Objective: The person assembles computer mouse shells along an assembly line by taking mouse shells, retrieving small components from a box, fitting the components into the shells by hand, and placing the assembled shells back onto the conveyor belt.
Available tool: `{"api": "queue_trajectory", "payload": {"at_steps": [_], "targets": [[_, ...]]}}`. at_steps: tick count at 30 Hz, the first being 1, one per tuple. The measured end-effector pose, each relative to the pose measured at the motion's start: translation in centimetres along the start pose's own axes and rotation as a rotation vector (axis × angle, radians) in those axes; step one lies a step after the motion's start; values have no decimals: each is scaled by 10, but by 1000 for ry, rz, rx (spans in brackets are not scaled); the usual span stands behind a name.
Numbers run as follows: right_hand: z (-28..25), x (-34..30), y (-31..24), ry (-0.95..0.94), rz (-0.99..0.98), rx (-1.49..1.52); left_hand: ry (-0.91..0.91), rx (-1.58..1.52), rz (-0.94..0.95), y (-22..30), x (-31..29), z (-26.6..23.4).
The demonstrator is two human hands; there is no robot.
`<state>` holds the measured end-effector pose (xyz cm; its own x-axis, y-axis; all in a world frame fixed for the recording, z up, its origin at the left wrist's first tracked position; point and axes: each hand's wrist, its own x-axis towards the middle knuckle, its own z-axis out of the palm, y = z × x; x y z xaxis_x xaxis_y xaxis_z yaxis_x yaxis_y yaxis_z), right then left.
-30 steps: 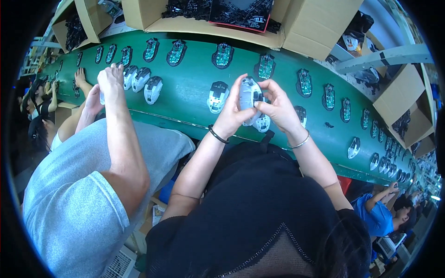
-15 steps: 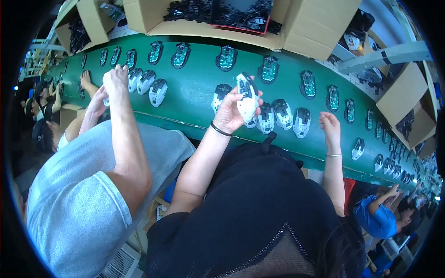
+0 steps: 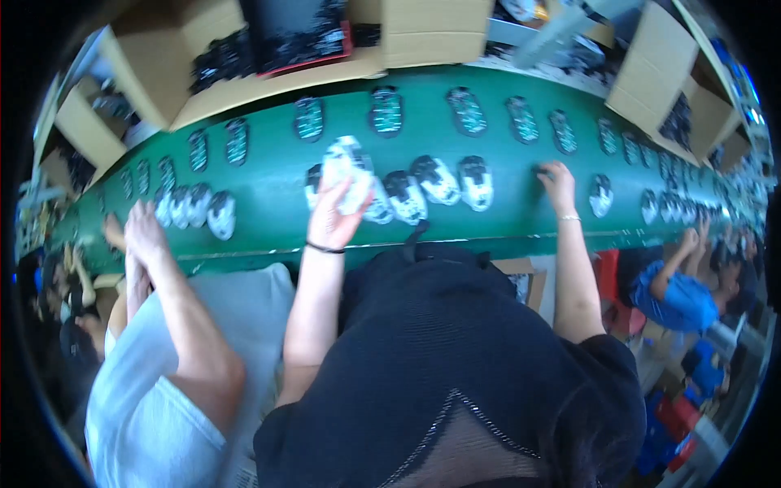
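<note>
My left hand (image 3: 335,218), with a dark band at its wrist, grips a white computer mouse shell (image 3: 348,175) tilted up above the green bench. Out to the right, my right hand (image 3: 560,189) is closed in a pinch over the green surface; a small dark bit shows at its fingertips, too blurred to name. Between my hands lie several white-and-black mouse shells (image 3: 476,184), some partly hidden behind my left hand. Beyond them runs a row of dark mouse bases with green circuit boards (image 3: 386,111).
Open cardboard boxes (image 3: 435,37) holding black parts line the far edge. At my left sits a co-worker in a grey shirt (image 3: 154,431), hands over the bench (image 3: 277,232) near more shells (image 3: 220,215). Another person in blue (image 3: 679,289) works at the right.
The view has swung to the right and blurred. My left hand still holds the mouse shell. My right hand's fingers have drawn together, and a dark bit shows at their tips.
</note>
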<state>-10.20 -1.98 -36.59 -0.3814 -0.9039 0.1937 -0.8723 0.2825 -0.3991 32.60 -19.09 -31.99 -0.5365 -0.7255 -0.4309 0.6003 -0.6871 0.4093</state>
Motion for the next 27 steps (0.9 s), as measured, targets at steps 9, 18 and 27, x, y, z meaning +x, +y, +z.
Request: {"api": "queue_trajectory", "payload": {"at_steps": [9,18,27], "targets": [[14,24,-110,-217,338,747,-56,251,151,4,-13,51],[10,80,-250,-228,21,891,40,262,167,14,-15,32],[131,116,-276,-273,-338,433,306,181,288,40,-41,-6]]}}
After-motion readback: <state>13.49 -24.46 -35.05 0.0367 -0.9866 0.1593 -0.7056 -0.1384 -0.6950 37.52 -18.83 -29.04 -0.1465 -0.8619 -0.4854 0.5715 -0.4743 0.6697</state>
